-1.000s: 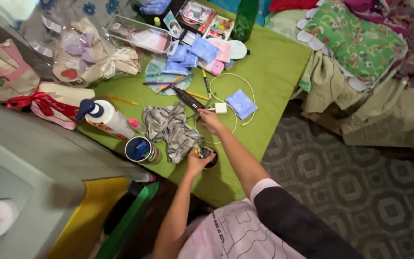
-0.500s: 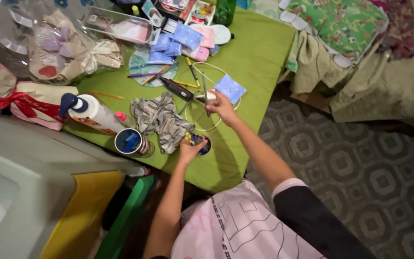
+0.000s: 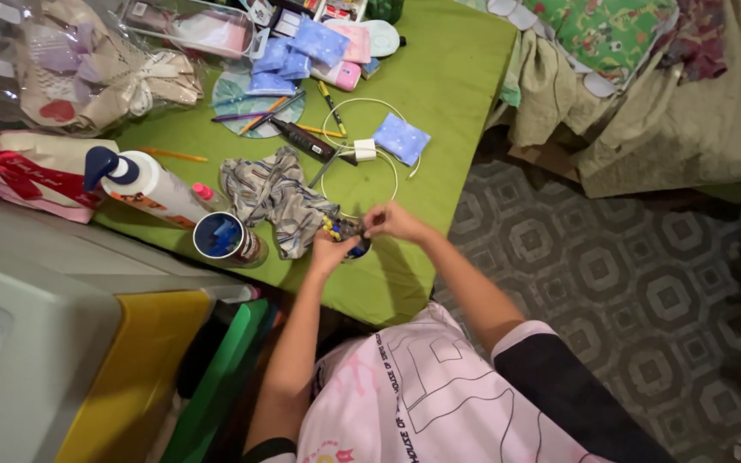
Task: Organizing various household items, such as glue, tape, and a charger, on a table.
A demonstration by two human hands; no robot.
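both hands meeting over a small dark cup (image 3: 349, 243) of coloured pens near the green table (image 3: 448, 77)'s front edge, left hand (image 3: 329, 255) wrapped round it, right hand (image 3: 388, 221) pinched at its rim on something too small to tell, best kept upright and steadied beside the crumpled cloth (image 3: 276, 199).

Pen cup (image 3: 349, 238) at table (image 3: 439, 86) front edge, crumpled cloth (image 3: 276, 197) left, charger (image 3: 364, 150) behind

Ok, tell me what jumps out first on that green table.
Both hands meet over a small dark cup of coloured bits at the near edge of the green table: left hand, right hand. Beside them lies a crumpled patterned cloth, with a white cable loop beyond.
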